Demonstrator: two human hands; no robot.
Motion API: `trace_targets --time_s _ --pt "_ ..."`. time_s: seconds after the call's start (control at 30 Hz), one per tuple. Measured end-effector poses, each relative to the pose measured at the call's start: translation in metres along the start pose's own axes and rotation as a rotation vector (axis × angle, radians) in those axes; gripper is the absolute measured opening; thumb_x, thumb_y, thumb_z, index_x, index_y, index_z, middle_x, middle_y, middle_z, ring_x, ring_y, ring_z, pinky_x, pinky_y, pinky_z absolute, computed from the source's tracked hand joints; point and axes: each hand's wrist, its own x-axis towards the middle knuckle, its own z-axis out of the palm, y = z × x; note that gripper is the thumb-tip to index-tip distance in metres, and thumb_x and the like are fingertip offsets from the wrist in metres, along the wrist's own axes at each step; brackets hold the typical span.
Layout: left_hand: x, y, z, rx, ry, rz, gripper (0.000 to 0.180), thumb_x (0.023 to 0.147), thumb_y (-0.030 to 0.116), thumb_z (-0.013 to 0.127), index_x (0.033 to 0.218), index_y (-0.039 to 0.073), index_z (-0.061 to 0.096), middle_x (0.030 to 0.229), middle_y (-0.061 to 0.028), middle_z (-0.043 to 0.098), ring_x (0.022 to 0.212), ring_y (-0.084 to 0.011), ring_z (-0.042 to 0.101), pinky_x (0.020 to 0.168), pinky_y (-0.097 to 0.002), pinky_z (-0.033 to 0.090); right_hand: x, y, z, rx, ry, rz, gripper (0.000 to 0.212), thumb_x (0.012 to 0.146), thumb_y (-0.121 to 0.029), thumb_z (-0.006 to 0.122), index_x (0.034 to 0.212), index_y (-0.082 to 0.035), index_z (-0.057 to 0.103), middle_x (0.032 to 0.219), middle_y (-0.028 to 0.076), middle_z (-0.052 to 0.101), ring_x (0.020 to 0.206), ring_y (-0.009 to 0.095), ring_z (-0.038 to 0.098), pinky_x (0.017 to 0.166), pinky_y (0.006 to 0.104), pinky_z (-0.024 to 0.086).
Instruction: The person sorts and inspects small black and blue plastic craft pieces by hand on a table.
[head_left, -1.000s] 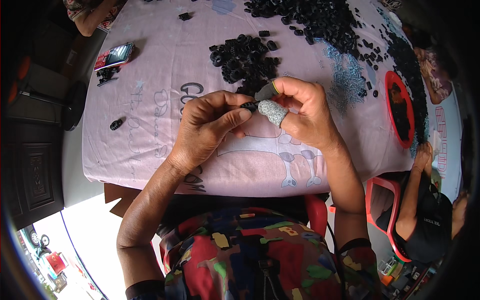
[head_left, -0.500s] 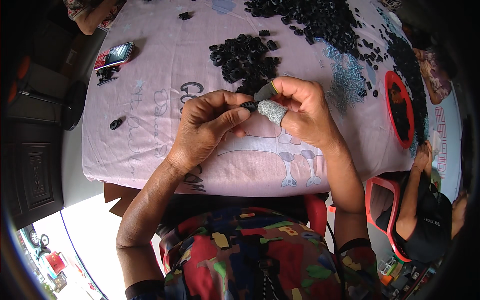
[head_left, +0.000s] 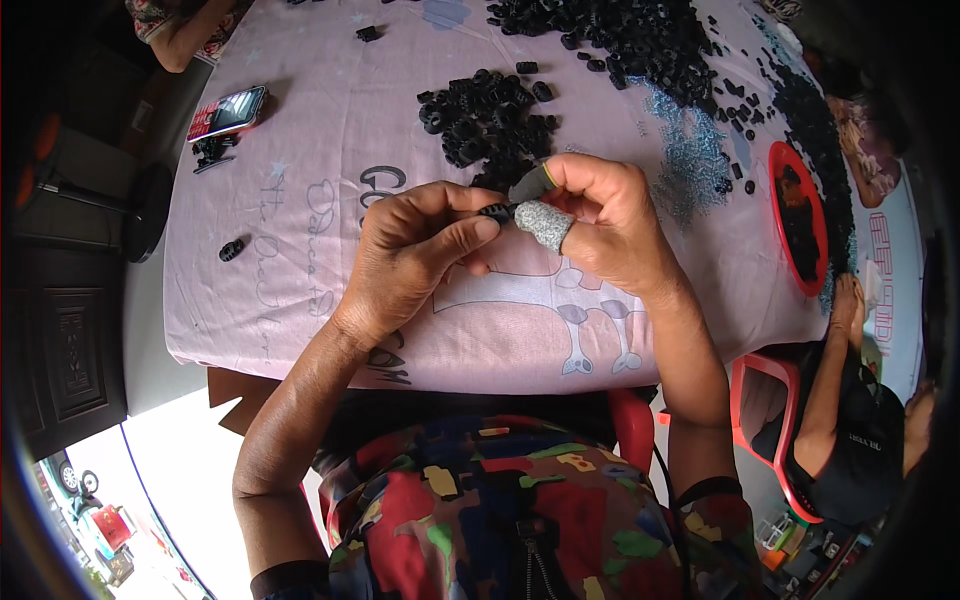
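Left hand [head_left: 405, 245]: the grip is drawn to a narrow pinch, thumb and forefinger pressed on a ribbed black piece [head_left: 494, 212]; the other fingers curl beneath.
Right hand [head_left: 620, 225]: its grip is just as narrow, thumb and forefinger meeting at the right end of that piece; whether a smaller part sits between the tips is too small to make out.
Finger covers: a speckled grey one [head_left: 543, 228] on the right thumb, a dark grey one [head_left: 533, 184] on the right forefinger; the left fingers are bare.
Ribbed black piece: between the two hands, raised over the near side of the table [head_left: 290, 215], which wears a pink printed cloth.
Near pile: small black pieces [head_left: 485, 115] heaped just beyond the fingertips.
Far pile: a larger black heap [head_left: 630, 40] toward the far edge, with blue bits [head_left: 690, 150] scattered beside it.
Right side: a red-rimmed tray [head_left: 778, 190] with black things in it; a co-worker's forearm [head_left: 826, 385] near it.
Left side: a red-and-black phone [head_left: 228, 112] and, nearer, a lone black piece [head_left: 232, 249].
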Motion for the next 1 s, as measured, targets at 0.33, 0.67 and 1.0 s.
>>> trace_targets --time_s 0.33,0.67,1.0 --pt "0.0002 -0.0005 0.0016 0.026 0.0 0.024 0.021 0.095 0.005 0.069 0.114 -0.004 0.068 0.1 -0.0076 0.072 0.078 -0.0083 0.064 0.067 -0.0222 0.055 0.0012 -0.0034 0.0021 -0.054 0.064 -0.142 0.007 0.083 0.004 0.069 0.089 0.003 0.066 0.073 -0.001 0.062 0.066 0.002 0.056 0.055 0.0209 0.048" --pt "-0.0005 0.0023 0.0013 0.046 -0.008 -0.004 0.022 0.095 0.005 0.069 0.115 -0.003 0.068 0.1 -0.0073 0.072 0.077 -0.0078 0.065 0.068 -0.0211 0.056 0.0006 -0.0014 0.0025 -0.037 0.013 -0.05 0.008 0.085 0.004 0.066 0.092 0.003 0.067 0.079 -0.001 0.063 0.073 0.003 0.057 0.061 0.0202 0.049" --pt "0.0 0.001 0.0002 0.035 0.002 0.009 0.024 0.094 0.012 0.072 0.115 0.001 0.069 0.094 -0.0072 0.073 0.069 -0.0082 0.064 0.061 -0.0184 0.05 0.002 -0.0013 0.0035 -0.002 0.055 -0.086 0.007 0.084 0.004 0.066 0.091 0.003 0.066 0.074 -0.001 0.063 0.067 0.002 0.056 0.055 0.0201 0.048"
